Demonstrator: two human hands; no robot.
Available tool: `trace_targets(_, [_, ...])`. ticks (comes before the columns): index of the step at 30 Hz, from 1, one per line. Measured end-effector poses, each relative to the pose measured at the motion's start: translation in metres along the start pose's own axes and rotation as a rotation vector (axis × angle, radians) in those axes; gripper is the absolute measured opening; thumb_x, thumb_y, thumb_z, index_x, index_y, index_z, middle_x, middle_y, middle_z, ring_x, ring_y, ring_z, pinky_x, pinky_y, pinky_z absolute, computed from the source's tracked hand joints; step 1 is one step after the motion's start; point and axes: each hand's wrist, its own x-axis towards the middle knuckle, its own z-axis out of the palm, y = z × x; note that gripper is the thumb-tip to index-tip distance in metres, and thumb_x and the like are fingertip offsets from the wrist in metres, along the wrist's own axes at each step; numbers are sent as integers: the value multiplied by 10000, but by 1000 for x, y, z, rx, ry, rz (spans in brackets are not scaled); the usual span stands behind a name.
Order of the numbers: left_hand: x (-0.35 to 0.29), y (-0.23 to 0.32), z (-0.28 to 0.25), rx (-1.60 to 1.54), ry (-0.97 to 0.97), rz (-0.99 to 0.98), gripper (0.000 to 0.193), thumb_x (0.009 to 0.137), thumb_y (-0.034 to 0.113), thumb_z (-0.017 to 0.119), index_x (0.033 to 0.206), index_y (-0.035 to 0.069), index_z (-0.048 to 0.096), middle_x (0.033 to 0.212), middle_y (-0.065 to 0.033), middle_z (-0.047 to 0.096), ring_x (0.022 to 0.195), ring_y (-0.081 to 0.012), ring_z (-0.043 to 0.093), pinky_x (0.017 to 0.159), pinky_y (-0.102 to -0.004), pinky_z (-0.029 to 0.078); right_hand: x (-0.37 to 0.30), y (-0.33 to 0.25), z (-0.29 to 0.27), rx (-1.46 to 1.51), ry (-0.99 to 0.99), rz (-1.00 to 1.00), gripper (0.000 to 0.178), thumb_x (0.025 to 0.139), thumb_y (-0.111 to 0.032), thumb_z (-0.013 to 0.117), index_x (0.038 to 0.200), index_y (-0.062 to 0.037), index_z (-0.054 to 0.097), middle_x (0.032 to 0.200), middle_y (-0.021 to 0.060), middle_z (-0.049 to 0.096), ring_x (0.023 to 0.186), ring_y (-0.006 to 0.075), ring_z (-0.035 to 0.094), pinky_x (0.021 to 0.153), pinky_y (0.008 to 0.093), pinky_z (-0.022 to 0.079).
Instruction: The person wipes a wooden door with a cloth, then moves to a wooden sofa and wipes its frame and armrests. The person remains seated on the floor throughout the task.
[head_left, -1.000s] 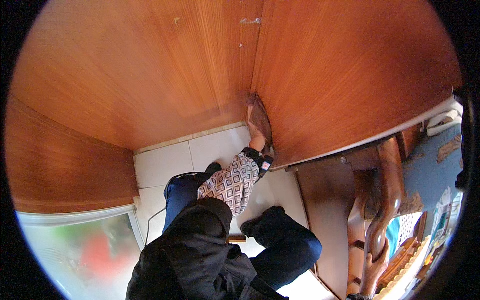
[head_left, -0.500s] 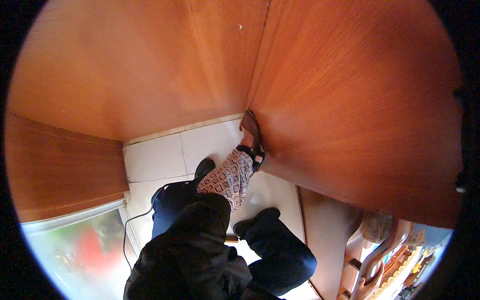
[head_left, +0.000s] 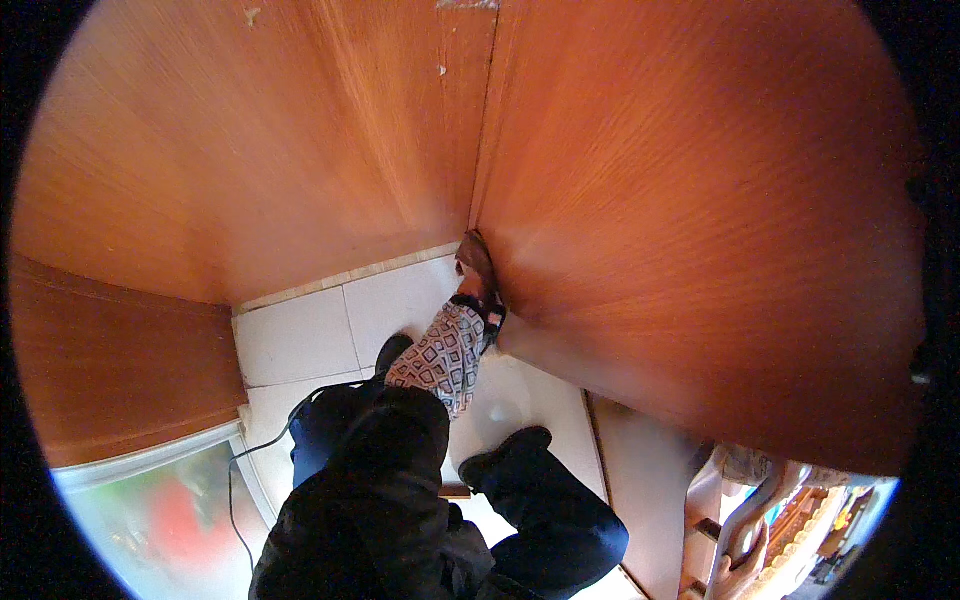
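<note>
My left arm reaches down from the lower middle in a black sleeve (head_left: 400,430) with a diamond-patterned sleeve cover (head_left: 440,355) over its forearm. The left hand (head_left: 474,265) is at the foot of two reddish-brown wooden panels, where the left panel (head_left: 300,150) meets the right one (head_left: 680,200). Its fingers seem closed around something brown that I cannot make out, low against the joint by the floor. A dark band with a small pale square sits at the wrist. My right hand is out of view.
White floor tiles (head_left: 295,335) lie below, with my dark shoes (head_left: 505,455) on them. A black cable (head_left: 232,500) hangs at left beside a pale-framed frosted pane (head_left: 165,510). Wooden furniture with a curved rail (head_left: 750,510) stands at lower right, with a skin-toned, hand-like shape beside it.
The view has shifted slightly, so the panel joint sits lower and farther left in the picture. The left hand stays at the joint's foot.
</note>
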Motion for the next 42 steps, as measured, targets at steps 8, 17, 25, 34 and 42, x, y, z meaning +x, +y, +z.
trace_targets(8, [-39, 131, 23, -808, -41, 97, 411, 1124, 352, 426, 1376, 64, 573, 1338, -29, 605, 1218, -175, 529, 1044, -340, 431, 4, 20, 13, 162, -20, 151, 1073, 862, -838, 495, 1469, 47, 476, 1331, 323, 606, 1196, 501, 615, 1008, 532, 498])
trace_targets(17, [-126, 350, 28, -933, -95, 294, 359, 1127, 256, 437, 1398, 48, 549, 1217, 29, 534, 1023, -103, 495, 939, -303, 429, 9, -2, 8, 255, 29, 184, 755, 734, -144, 679, 1464, -42, 514, 1278, 293, 644, 1144, 479, 643, 1015, 508, 505])
trace_targets(25, [-143, 335, 30, -716, -75, 632, 503, 1127, 305, 397, 1525, 0, 425, 1599, -83, 407, 1429, -229, 397, 1197, -295, 293, 4, 2, 13, 263, 8, 215, 787, 761, -235, 708, 1493, -60, 480, 1324, 275, 617, 1203, 472, 602, 1043, 495, 478])
trace_targets(34, [-111, 97, 10, -453, -122, 82, 571, 1117, 422, 392, 1489, -11, 399, 1448, -121, 479, 1257, -266, 510, 1100, -373, 402, -7, 4, 16, 274, 69, 159, 801, 821, -438, 673, 1482, -22, 499, 1334, 298, 615, 1199, 481, 618, 997, 524, 506])
trace_targets(42, [-160, -78, -23, 97, -441, -365, 488, 1103, 412, 420, 1343, -7, 489, 1231, -142, 564, 1042, -281, 576, 923, -420, 506, -10, 7, 15, 188, 55, 174, 1008, 897, -785, 531, 1492, 27, 481, 1397, 282, 594, 1252, 445, 612, 1005, 509, 515])
